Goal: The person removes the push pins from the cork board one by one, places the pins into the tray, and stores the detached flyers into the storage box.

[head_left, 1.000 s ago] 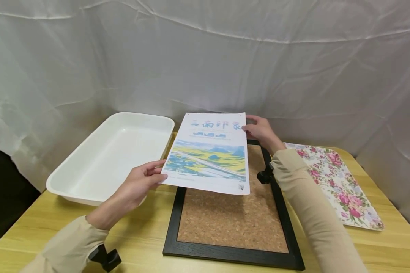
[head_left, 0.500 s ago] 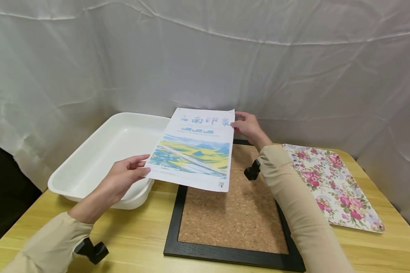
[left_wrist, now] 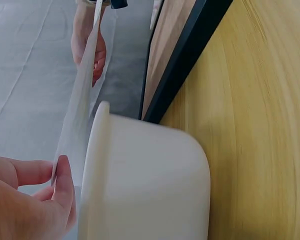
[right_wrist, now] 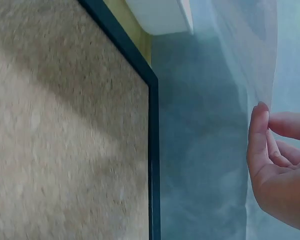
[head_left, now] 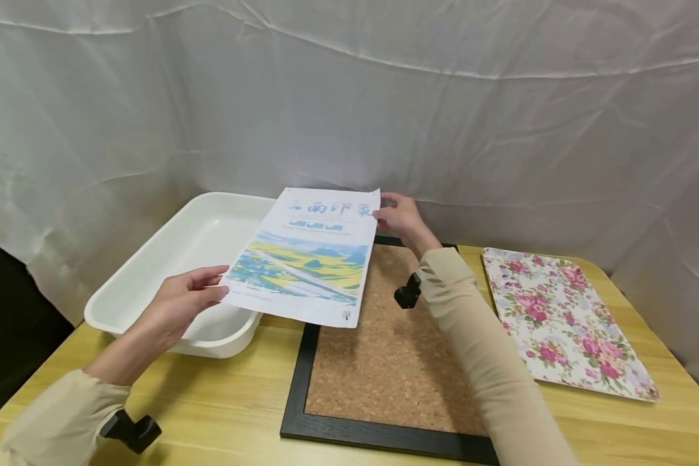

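A printed paper poster with a blue and yellow landscape and a line of large characters is held in the air, face up. My left hand pinches its lower left edge; the left wrist view shows thumb and fingers on the paper. At the upper right edge, my right hand pinches the sheet between thumb and fingers, as the right wrist view also shows. The poster hangs over the right part of a white plastic tray and the left part of a black-framed cork board.
A floral-patterned board lies at the right of the wooden table. Behind the table hangs a pale grey cloth. The white tray's raised rim stands close under my left hand.
Both hands have carried the poster leftward, from mostly above the cork board to partly over the white tray. More of the cork surface shows. Tray, cork board and floral board stay in place.
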A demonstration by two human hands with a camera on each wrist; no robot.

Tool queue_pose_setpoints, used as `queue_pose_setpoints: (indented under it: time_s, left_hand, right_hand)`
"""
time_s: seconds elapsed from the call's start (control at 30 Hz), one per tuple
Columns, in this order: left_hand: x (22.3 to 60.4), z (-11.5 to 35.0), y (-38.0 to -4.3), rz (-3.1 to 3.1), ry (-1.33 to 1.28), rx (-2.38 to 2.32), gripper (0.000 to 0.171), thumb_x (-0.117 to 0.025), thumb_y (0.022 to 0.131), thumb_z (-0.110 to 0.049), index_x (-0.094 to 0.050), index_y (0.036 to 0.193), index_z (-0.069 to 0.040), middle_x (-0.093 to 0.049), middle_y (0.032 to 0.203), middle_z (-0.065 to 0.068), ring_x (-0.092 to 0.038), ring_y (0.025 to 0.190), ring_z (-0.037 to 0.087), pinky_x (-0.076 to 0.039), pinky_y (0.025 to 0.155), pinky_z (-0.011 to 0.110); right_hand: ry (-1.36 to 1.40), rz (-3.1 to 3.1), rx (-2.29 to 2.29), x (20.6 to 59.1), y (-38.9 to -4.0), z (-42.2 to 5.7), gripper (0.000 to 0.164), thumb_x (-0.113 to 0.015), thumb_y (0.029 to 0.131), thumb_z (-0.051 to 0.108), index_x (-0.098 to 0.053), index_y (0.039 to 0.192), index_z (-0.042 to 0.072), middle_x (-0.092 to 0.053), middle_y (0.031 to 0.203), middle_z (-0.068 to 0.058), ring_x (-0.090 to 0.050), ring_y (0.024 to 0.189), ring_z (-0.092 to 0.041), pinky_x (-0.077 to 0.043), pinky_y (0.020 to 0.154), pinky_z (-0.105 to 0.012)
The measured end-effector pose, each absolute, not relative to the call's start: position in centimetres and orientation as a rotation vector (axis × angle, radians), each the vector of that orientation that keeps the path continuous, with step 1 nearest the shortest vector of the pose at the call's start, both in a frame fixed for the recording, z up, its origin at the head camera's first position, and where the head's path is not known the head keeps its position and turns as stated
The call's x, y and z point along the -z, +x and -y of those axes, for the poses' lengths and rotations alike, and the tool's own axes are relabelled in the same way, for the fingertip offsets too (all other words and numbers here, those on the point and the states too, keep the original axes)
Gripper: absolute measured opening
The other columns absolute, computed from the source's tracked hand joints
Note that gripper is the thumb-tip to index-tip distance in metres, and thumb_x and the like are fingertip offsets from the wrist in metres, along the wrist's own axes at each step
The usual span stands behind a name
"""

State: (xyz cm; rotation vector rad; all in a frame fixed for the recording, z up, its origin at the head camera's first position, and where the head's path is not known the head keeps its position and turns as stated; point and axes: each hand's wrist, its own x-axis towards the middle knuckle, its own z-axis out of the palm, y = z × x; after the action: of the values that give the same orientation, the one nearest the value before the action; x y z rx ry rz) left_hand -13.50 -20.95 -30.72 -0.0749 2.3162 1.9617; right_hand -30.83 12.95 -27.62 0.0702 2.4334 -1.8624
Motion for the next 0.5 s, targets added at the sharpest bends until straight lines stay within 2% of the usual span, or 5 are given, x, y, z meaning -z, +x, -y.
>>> queue_pose_setpoints:
  time_s: [0.23, 0.47, 0.5]
  left_hand:
    - [30.7, 23.0, -13.2, -2.409, -0.089, -1.895, 0.059, -0.061, 0.095, -0.007, -0.035, 0.145, 0.010, -0.055, 0.108, -0.003, -0.056, 0.089, -0.001, -0.050, 0.082, 0.020]
    - [30.9, 25.6, -13.3, -2.411, -0.096, -1.938, 0.060, -0.060, 0.095, -0.007, -0.032, 0.145, 0.012, -0.056, 0.101, -0.012, -0.057, 0.089, -0.001, -0.049, 0.078, 0.016]
    - [30.9, 26.0, -13.2, -2.384, -0.104, -1.982, 0.057, -0.061, 0.094, -0.006, -0.036, 0.143, 0.011, -0.057, 0.099, -0.013, -0.057, 0.088, -0.001, -0.049, 0.077, 0.015]
  right_hand:
    - [0.031, -2.359, 1.935, 27.9, -30.8, -11.3, 0.056, -0.058, 0.093, -0.003, -0.041, 0.146, 0.003, -0.060, 0.104, -0.021, -0.058, 0.066, -0.014, -0.050, 0.082, -0.039]
    - [-0.015, -2.277, 1.980, 28.0, -30.5, -9.0, 0.055, -0.057, 0.093, -0.003, -0.041, 0.146, 0.003, -0.059, 0.105, -0.021, -0.058, 0.066, -0.014, -0.052, 0.083, -0.038]
    - [-0.021, -2.259, 1.992, 28.0, -30.4, -8.6, 0.055, -0.057, 0.093, -0.004, -0.042, 0.145, 0.002, -0.060, 0.105, -0.022, -0.058, 0.066, -0.014, -0.051, 0.083, -0.038]
